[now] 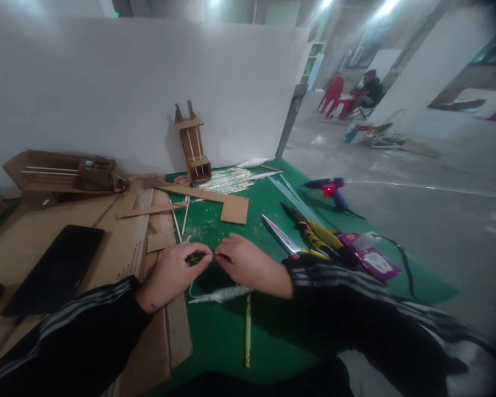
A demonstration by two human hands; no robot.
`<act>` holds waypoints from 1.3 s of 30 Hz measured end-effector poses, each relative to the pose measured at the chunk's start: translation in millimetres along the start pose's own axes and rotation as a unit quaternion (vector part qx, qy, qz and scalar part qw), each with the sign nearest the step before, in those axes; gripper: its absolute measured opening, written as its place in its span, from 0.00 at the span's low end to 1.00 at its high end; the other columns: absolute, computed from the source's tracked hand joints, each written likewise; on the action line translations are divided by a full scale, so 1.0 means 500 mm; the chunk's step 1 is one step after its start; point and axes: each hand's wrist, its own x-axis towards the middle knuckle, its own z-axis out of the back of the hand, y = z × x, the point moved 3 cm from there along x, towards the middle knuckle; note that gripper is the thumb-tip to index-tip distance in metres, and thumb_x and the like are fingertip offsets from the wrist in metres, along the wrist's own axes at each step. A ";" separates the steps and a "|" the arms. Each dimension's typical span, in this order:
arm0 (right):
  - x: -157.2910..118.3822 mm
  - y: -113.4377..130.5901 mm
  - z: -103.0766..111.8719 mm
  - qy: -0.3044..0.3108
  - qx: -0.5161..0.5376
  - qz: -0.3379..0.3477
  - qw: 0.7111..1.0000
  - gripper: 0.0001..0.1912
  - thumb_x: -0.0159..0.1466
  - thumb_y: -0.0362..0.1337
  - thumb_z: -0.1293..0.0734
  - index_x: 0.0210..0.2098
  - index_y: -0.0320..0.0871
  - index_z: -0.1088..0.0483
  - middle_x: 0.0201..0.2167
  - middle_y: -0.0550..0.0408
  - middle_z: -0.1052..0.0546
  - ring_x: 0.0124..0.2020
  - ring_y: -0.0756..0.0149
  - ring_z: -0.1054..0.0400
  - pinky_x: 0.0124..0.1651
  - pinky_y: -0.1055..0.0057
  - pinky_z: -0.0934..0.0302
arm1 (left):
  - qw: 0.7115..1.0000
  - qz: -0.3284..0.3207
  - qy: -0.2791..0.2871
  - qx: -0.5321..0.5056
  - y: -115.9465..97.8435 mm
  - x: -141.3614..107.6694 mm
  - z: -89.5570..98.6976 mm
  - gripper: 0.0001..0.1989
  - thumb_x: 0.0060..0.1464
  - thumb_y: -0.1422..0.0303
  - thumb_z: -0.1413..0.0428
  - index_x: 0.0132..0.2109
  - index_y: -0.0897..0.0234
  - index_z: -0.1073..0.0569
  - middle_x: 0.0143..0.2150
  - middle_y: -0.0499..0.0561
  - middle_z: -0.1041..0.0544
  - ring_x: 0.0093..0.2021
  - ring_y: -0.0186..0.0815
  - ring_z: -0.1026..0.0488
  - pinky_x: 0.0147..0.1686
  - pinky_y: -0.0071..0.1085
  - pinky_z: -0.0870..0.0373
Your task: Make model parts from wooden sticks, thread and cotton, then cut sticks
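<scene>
My left hand and my right hand meet over the green tabletop, thumbs and forefingers pinched together. A thin whitish thread loops up from below to my left fingers, and its end between the fingertips is too fine to see clearly. Under my hands lies a stick wound with white thread. A yellow-green pencil points away from me just below it. To the right of my right hand are scissors and yellow-and-black pliers.
A glue gun with a red light and a purple power strip stand right. Cardboard pieces and thin sticks lie behind; a cardboard model leans on the white panel. A black tablet lies left. A person sits far off.
</scene>
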 end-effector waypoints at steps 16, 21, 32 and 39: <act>-0.002 0.011 0.020 -0.035 0.078 -0.001 0.996 0.04 0.62 0.28 0.33 0.34 0.40 0.25 0.30 0.52 0.22 0.33 0.65 0.33 0.39 0.72 0.42 | 0.999 0.005 -0.026 -0.042 0.012 -0.002 -0.009 0.03 0.52 0.71 0.45 0.31 0.62 0.31 0.36 0.50 0.22 0.35 0.35 0.25 0.35 0.28 0.31; -0.004 0.006 0.022 -0.040 0.086 -0.013 0.995 0.03 0.60 0.28 0.33 0.33 0.40 0.26 0.28 0.54 0.24 0.31 0.66 0.34 0.35 0.73 0.43 | 0.999 0.008 -0.016 -0.030 0.013 -0.005 -0.010 0.04 0.52 0.71 0.45 0.30 0.61 0.32 0.34 0.47 0.23 0.34 0.34 0.26 0.34 0.28 0.33; -0.001 -0.001 0.028 -0.034 0.085 -0.017 0.996 0.03 0.60 0.28 0.33 0.33 0.40 0.27 0.28 0.54 0.25 0.31 0.67 0.34 0.35 0.74 0.43 | 0.997 0.024 0.010 -0.067 0.009 -0.007 -0.013 0.07 0.53 0.70 0.44 0.34 0.60 0.37 0.31 0.45 0.27 0.29 0.32 0.31 0.30 0.26 0.37; 0.000 -0.003 0.029 -0.035 0.075 -0.004 0.997 0.03 0.62 0.28 0.33 0.34 0.39 0.27 0.29 0.53 0.23 0.33 0.65 0.34 0.37 0.72 0.43 | 0.991 0.019 0.044 -0.123 0.004 -0.004 -0.018 0.09 0.57 0.70 0.46 0.34 0.59 0.40 0.32 0.43 0.31 0.30 0.30 0.36 0.31 0.26 0.37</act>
